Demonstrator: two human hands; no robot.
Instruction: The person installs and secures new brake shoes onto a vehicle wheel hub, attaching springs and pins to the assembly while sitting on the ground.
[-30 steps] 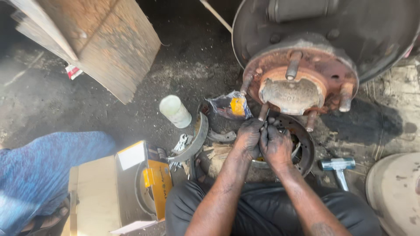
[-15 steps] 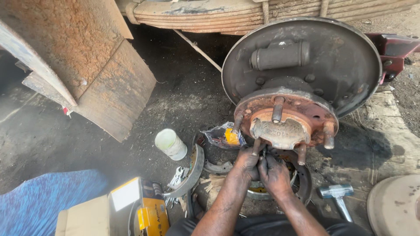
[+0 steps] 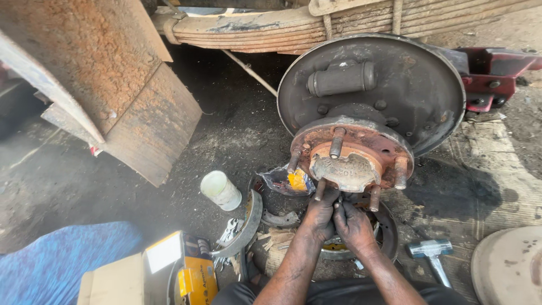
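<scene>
since half a second ago our view has tipped up, so the leaf spring [image 3: 350,22] above now shows in full, and our hands have stayed pressed together low against the rusty wheel hub [image 3: 353,155], which we take as our landmark.

our left hand [image 3: 320,214] sits just below the hub's lower left edge, fingers curled narrow, its fingertips touching the lower stud [image 3: 319,191]. our right hand [image 3: 353,225] lies touching the left one, just below the hub's centre, fingers bent in tight; we cannot tell whether either hand pinches some small part between them, as grease and shadow hide it. the hub itself stands in front of the round dark backing plate [image 3: 395,85], with the brake cylinder [image 3: 341,78] above it.

under the hands, below the hub, lies a dark ring-shaped drum part [image 3: 387,237] on the ground. left of the hub lies a crumpled packet with a yellow patch [image 3: 291,181], further left a white tub [image 3: 220,190], and lower left a curved brake shoe [image 3: 248,226]. a yellow and white carton [image 3: 175,265] stands well to the lower left, beside blue cloth [image 3: 56,265]. a hammer [image 3: 432,251] lies to the lower right of the hub, near a pale round drum [image 3: 508,268]. a rusty metal panel [image 3: 101,85] hangs well to the upper left, and a red jack [image 3: 491,73] sits to the right.
</scene>
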